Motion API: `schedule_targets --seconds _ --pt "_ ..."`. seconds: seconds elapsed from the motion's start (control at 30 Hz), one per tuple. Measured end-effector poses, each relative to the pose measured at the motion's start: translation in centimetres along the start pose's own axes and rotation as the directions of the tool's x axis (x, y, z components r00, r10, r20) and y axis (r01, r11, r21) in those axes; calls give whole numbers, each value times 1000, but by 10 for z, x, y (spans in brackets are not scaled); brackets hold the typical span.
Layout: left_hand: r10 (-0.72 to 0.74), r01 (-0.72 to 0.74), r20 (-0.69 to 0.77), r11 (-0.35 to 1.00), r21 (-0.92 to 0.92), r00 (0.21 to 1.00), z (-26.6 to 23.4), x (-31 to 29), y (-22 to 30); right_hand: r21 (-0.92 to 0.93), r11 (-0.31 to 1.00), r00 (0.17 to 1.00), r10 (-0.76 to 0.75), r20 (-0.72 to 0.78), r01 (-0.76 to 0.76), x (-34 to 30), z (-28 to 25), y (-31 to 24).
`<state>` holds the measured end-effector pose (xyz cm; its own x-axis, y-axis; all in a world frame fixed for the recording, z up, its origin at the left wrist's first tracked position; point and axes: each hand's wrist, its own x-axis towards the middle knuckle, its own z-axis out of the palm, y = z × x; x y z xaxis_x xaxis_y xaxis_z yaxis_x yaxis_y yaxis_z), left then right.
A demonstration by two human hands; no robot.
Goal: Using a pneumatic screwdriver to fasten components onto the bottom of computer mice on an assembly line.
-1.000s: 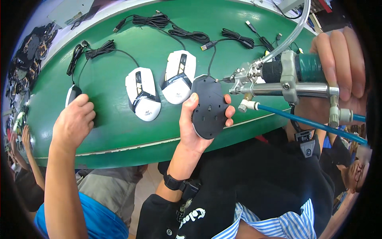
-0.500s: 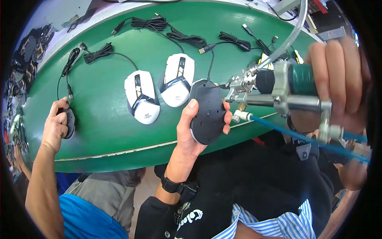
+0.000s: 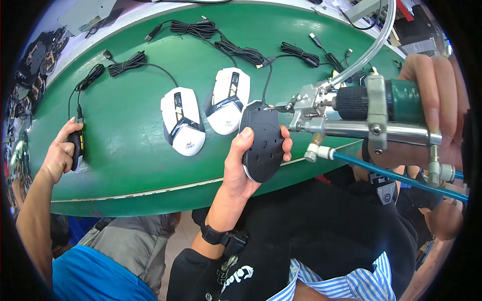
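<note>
My left hand (image 3: 238, 163) is closed round a computer mouse (image 3: 261, 145), its black underside turned up toward me. Thumb and fingertips press the two sides of its shell. My right hand (image 3: 438, 95) wraps the green-bodied end of an air-driven screwdriver (image 3: 401, 103) with a metal head and hoses. The driver lies sideways, and its thin tip reaches the cable end of the mouse; whether it touches a screw is too small to tell. Left of my left hand, two white mice (image 3: 183, 123) (image 3: 228, 103) rest top side up on the green surface.
Coiled black cables (image 3: 241, 50) lie along the far side of the green work surface (image 3: 135, 170). A co-worker's hand (image 3: 59, 155) at the left grips another mouse (image 3: 78, 145). A clear hose (image 3: 374, 47) and a blue hose (image 3: 381, 173) run from the driver.
The driver's body has shifted right and now looks sharp rather than blurred. My left hand keeps its hold on the mouse. The co-worker's hand has moved left and turned its mouse.
</note>
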<state>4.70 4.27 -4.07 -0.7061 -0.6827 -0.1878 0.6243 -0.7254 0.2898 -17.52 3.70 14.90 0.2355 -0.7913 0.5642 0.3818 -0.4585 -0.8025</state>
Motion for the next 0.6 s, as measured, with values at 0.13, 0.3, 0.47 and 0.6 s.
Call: schedule_targets --seconds 0.13,0.3,0.47,0.6 --pt "-22 22 20 1000 2 1000 -9 -3 -1 7 1000 1000 -9 4 9 -3 3 9" --pt "-20 21 28 1000 -3 999 -13 -7 -2 6 1000 1000 -13 -1 13 -4 10 13" --pt "-89 89 0 994 -69 996 -8 -15 4 -9 1000 1000 -5 13 6 -4 21 4" --pt "-95 100 53 991 -92 994 -5 -11 -1 -72 997 995 -15 -96 8 -13 33 -18"
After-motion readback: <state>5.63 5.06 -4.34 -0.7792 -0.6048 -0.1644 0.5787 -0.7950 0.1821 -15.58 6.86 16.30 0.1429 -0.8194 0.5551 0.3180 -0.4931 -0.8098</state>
